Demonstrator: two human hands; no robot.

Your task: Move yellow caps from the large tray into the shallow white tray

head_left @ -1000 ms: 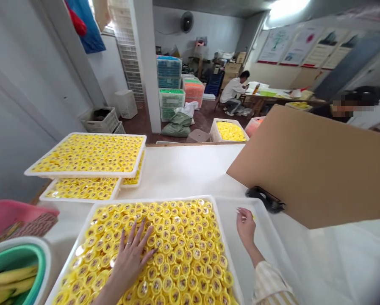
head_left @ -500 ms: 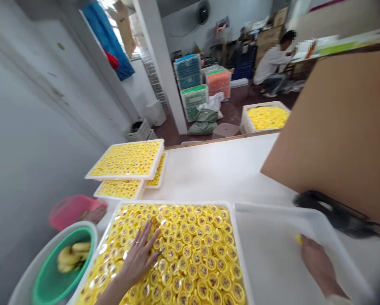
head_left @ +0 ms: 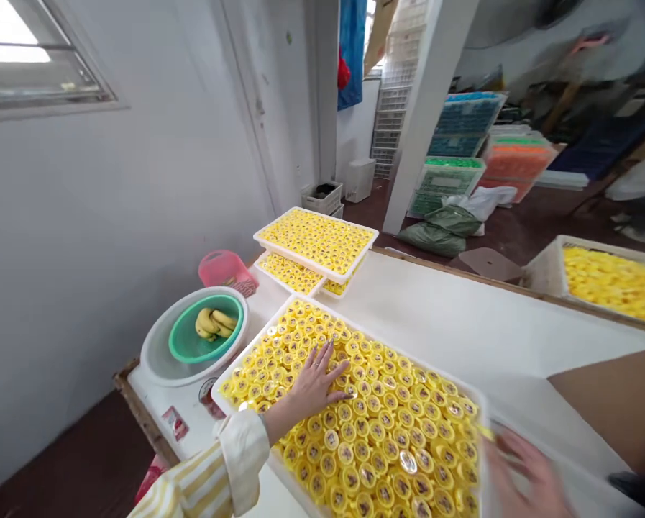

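Note:
A large white tray [head_left: 349, 314] full of round yellow plastic pieces [head_left: 376, 432], each with a small picture in its centre, lies before me. My left hand [head_left: 314, 385] rests on these pieces with its fingers spread, holding nothing. At the tray's right rim is my right hand [head_left: 530, 471], smeared by motion. A small yellow piece [head_left: 485, 432] shows at its fingertips; its exact shape is too blurred to tell.
Stacked trays [head_left: 316, 241] of yellow pieces stand behind the large tray. To the left are a green basin [head_left: 179, 334] with bananas [head_left: 214, 324] and a pink basket [head_left: 222, 267]. Cardboard [head_left: 618, 410] lies right. Beyond the table is a crate [head_left: 549, 266] of yellow parts.
The view has swung left, bringing the basin and wall further in. My right hand has moved from over the right-hand white tray to the full tray's rim. My left hand stays on the pieces.

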